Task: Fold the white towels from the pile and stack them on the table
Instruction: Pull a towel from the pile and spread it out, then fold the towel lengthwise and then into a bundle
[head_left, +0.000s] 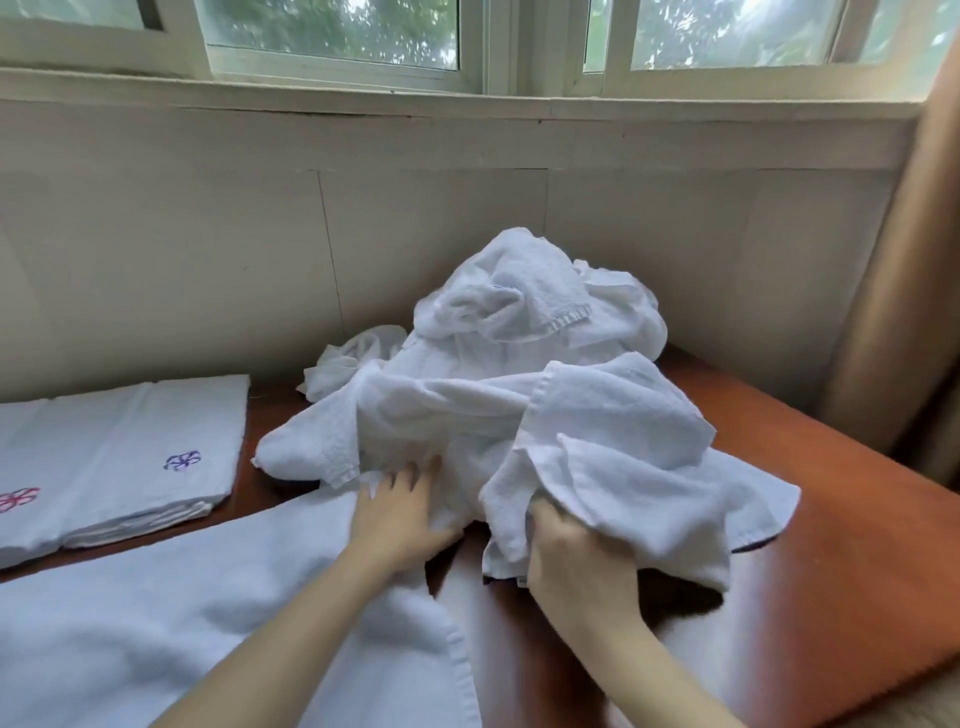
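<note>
Beneath a white-framed window (332, 36), your reddish-brown wooden table (841, 519) carries a crumpled heap of white terry towels (519, 322) by the wall (156, 260). Your right hand (576, 561) clutches one rumpled white towel (623, 457) at the heap's front — fingers curled into the cloth — while your left hand (400, 514) lies flat, fingers straight, on the heap's base. Folded white towels with embroidered flowers (119, 457) sit stacked at left, beside a flat-spread white towel (208, 597).

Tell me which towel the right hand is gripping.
The crumpled towel front right of the pile, its edge bunched in the right hand. The left hand only touches the pile; the folded towels and the spread towel lie flat, unheld.
</note>
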